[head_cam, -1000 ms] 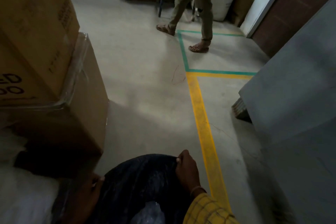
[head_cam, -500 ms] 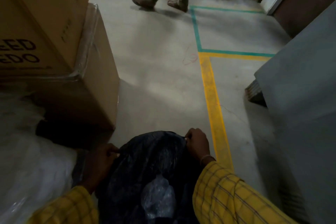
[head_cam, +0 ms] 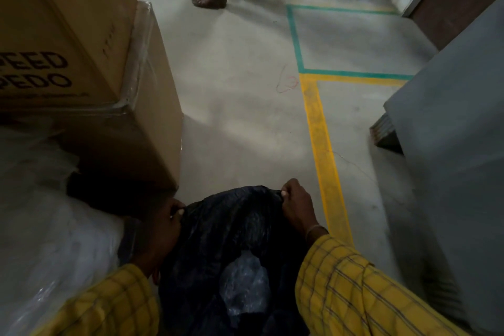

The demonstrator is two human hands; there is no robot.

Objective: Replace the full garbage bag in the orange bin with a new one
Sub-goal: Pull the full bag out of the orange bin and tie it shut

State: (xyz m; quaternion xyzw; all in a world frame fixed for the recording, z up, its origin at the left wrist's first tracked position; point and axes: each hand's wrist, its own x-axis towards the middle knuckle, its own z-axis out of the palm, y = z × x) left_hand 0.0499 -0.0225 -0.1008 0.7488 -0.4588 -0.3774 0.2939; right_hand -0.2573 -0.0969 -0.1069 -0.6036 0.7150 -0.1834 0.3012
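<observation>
The black garbage bag (head_cam: 234, 240) sits low between the person's forearms, just in front of them on the concrete floor (head_cam: 240, 117), with stacked cardboard boxes (head_cam: 90, 84) close on the left; no orange bin can be made out in the dim light, so whether the bag is in one cannot be told. The left hand (head_cam: 166, 229) is pinched shut on the bag's left rim, and the right hand (head_cam: 297, 207) is closed on the right rim, thumb and fingers gathering the film at the top edge. The bag is thin, soft plastic that creases and drapes wherever it is not pulled taut, and it looks glossy, so it will likely slip through a loose pinch. A pale, crinkled lump of clear plastic (head_cam: 245, 286) shows inside the mouth, which suggests bulky but fairly light contents, though the weight below is hidden. The rim is the place to hold it: bunch a good fold of film in each fist rather than a fingertip pinch, then draw the two sides together and lift straight up, since stretched film may tear if dragged against an edge
</observation>
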